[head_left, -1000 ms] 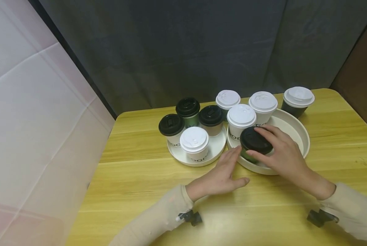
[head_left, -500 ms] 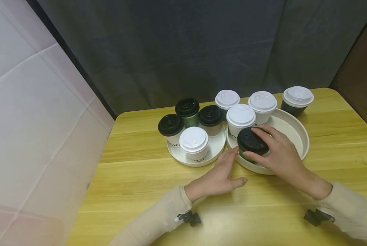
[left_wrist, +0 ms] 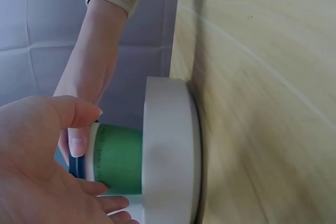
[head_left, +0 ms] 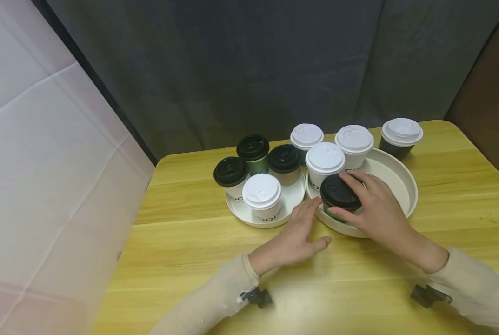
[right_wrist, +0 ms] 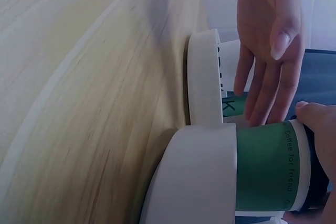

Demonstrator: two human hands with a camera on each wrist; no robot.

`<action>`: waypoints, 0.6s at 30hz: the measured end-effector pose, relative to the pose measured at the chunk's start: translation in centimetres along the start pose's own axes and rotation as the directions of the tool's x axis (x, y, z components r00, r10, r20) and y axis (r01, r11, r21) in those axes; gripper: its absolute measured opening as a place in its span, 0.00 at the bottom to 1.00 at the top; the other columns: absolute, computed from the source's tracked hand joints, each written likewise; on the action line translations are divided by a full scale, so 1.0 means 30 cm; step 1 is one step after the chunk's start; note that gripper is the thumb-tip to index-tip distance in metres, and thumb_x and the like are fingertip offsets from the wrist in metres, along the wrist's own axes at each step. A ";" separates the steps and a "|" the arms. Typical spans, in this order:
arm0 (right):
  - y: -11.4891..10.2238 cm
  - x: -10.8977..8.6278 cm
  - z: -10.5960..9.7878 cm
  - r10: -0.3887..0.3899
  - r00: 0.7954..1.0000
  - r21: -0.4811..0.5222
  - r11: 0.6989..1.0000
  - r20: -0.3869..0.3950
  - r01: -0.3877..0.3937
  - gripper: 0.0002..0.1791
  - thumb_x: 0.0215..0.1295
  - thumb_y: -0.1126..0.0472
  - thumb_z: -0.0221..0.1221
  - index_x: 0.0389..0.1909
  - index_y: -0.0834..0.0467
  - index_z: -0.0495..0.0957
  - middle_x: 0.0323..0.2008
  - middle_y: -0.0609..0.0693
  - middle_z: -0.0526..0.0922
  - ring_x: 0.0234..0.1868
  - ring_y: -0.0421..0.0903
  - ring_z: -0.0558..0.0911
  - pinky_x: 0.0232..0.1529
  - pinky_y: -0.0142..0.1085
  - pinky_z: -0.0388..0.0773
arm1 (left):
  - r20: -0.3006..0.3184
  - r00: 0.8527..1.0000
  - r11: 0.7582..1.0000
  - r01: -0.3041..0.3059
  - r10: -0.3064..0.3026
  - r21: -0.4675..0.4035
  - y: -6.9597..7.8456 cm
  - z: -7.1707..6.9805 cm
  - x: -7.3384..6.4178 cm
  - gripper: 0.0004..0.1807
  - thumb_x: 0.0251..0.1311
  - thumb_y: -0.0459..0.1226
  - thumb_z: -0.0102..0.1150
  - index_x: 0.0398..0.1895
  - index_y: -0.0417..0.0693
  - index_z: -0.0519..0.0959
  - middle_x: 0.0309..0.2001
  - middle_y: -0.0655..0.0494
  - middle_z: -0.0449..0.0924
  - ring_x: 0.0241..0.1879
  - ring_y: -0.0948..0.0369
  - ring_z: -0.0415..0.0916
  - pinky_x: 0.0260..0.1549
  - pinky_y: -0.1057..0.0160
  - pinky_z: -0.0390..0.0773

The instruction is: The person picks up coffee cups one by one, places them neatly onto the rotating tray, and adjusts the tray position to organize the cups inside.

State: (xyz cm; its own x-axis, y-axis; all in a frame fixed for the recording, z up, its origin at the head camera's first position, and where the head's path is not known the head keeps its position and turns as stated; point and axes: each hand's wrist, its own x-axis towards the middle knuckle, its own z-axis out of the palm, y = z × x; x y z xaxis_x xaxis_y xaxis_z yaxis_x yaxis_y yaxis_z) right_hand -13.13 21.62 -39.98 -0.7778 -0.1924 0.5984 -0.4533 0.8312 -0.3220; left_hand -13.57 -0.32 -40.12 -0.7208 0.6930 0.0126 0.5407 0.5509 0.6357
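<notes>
My right hand (head_left: 376, 204) grips a green paper coffee cup (right_wrist: 265, 166) by its black lid (head_left: 339, 191), thumb on the near side and fingers over the far side. The cup stands upright in the right round cream tray (head_left: 345, 229), just inside its near rim. Directly behind it is a white-lidded cup (head_left: 324, 160) in the same tray. My left hand (head_left: 293, 244) holds nothing; its fingers are extended, with the fingertips beside the tray rim and close to the green cup, and the thumb spread away. In the left wrist view, this hand's fingers overlap the green cup (left_wrist: 121, 156).
Left of the tray, a smaller white plate (head_left: 242, 218) carries several lidded cups, including a white-lidded one (head_left: 262, 195) in front. Another white-lidded cup (head_left: 354, 144) stands at the tray's back. A dark cup with a white lid (head_left: 400, 137) stands on the wooden table (head_left: 462, 195) behind.
My right hand and the green cup have shifted slightly left within the tray. The left hand has stayed nearly still beside the rim.
</notes>
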 end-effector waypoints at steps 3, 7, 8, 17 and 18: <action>-0.003 0.000 -0.001 0.001 1.000 -0.001 1.000 0.008 -0.001 0.48 0.41 0.48 0.77 0.65 0.61 0.72 0.59 0.64 0.76 0.59 0.63 0.76 0.61 0.57 0.68 | -0.019 1.000 1.000 -0.011 0.011 -0.008 0.005 -0.011 -0.001 0.46 0.64 0.45 0.57 0.78 0.42 0.46 0.78 0.43 0.49 0.79 0.48 0.44 0.77 0.48 0.54; -0.007 -0.001 -0.015 0.021 0.999 -0.002 1.000 0.045 -0.021 0.50 0.43 0.46 0.76 0.68 0.60 0.69 0.62 0.64 0.74 0.60 0.63 0.75 0.61 0.58 0.67 | -0.064 0.998 0.999 0.003 -0.001 0.035 0.022 -0.032 -0.007 0.45 0.64 0.45 0.57 0.77 0.40 0.48 0.77 0.43 0.51 0.78 0.49 0.47 0.76 0.52 0.57; -0.008 -0.001 -0.020 0.032 0.998 -0.002 0.999 0.061 -0.032 0.51 0.43 0.45 0.76 0.68 0.60 0.68 0.63 0.64 0.73 0.61 0.63 0.74 0.62 0.59 0.67 | -0.082 0.997 0.998 0.013 -0.008 0.061 0.026 -0.038 -0.009 0.44 0.64 0.45 0.57 0.77 0.39 0.49 0.77 0.43 0.53 0.78 0.49 0.48 0.76 0.53 0.57; 0.023 0.003 -0.102 0.081 0.987 0.015 0.996 0.138 -0.084 0.49 0.51 0.46 0.73 0.72 0.56 0.63 0.70 0.61 0.67 0.70 0.63 0.66 0.66 0.63 0.63 | -0.242 0.968 0.980 -0.011 0.060 0.198 0.084 -0.077 -0.037 0.42 0.62 0.45 0.59 0.76 0.42 0.54 0.75 0.47 0.59 0.76 0.52 0.54 0.75 0.56 0.61; 0.031 0.001 -0.113 0.084 0.987 0.015 0.996 0.139 -0.087 0.49 0.52 0.46 0.72 0.73 0.54 0.63 0.71 0.60 0.66 0.70 0.63 0.65 0.66 0.63 0.64 | -0.265 0.959 0.975 -0.043 0.101 0.217 0.092 -0.078 -0.040 0.41 0.62 0.44 0.60 0.75 0.42 0.55 0.74 0.48 0.60 0.75 0.52 0.55 0.75 0.57 0.61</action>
State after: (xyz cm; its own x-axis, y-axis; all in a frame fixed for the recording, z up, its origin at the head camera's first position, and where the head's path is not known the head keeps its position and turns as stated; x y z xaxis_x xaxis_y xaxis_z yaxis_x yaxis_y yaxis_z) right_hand -12.11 24.15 -37.77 -0.8661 -0.1926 0.4612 -0.3903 0.8370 -0.3835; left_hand -12.24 -0.70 -36.57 -0.7515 0.5970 0.2807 0.6523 0.6084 0.4521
